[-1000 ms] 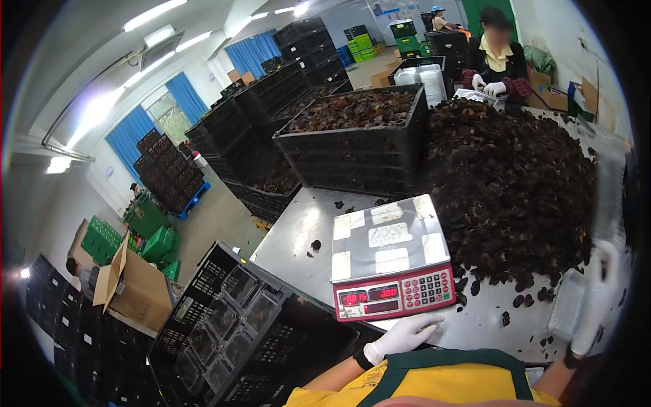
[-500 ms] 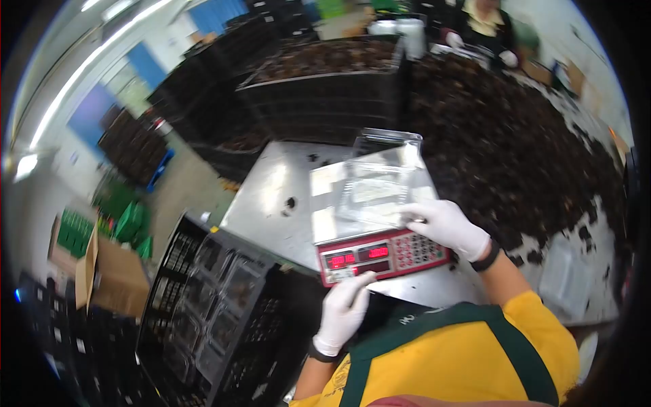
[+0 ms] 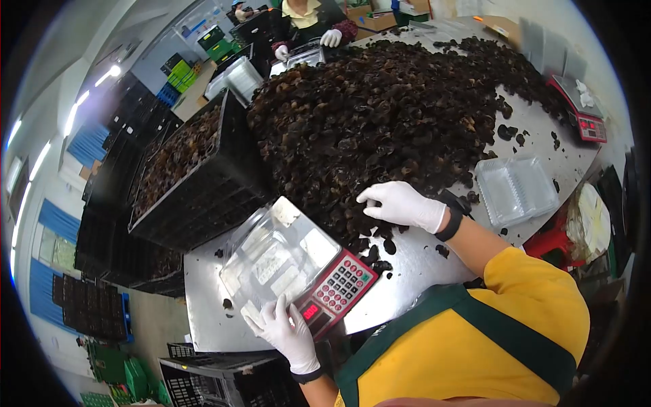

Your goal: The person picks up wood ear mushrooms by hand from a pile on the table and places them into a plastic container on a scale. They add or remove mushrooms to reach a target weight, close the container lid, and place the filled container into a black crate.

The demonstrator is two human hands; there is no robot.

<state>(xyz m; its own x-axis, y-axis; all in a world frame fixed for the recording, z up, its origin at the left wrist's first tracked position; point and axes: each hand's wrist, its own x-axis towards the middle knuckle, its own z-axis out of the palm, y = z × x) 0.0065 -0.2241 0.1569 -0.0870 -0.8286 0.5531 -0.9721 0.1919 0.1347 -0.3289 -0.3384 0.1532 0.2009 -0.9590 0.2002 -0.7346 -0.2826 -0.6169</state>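
Note:
My left hand point(image 3: 283, 331), in a white glove, is at the near left corner of a red scale point(image 3: 342, 288), its fingers at the edge of a clear plastic tray point(image 3: 261, 271). That tray lies on the scale's metal plate and overhangs its left side. My right hand point(image 3: 407, 205), also gloved, hovers over the near edge of a large heap of dark brown pieces point(image 3: 366, 102), fingers apart and nothing in them. The scale's red display is lit, partly beside my left hand.
Clear containers point(image 3: 517, 190) lie on the metal table point(image 3: 203, 278) at the right, with a second red scale point(image 3: 576, 108) beyond. A black crate point(image 3: 203, 176) of brown pieces stands at the left. Across the heap, a co-worker's gloved hands point(image 3: 331, 38) are by a clear tray.
The view has swung right. My right hand has left the scale's tray and moved over the heap. My left hand has gone from the scale's front to the tray's edge.

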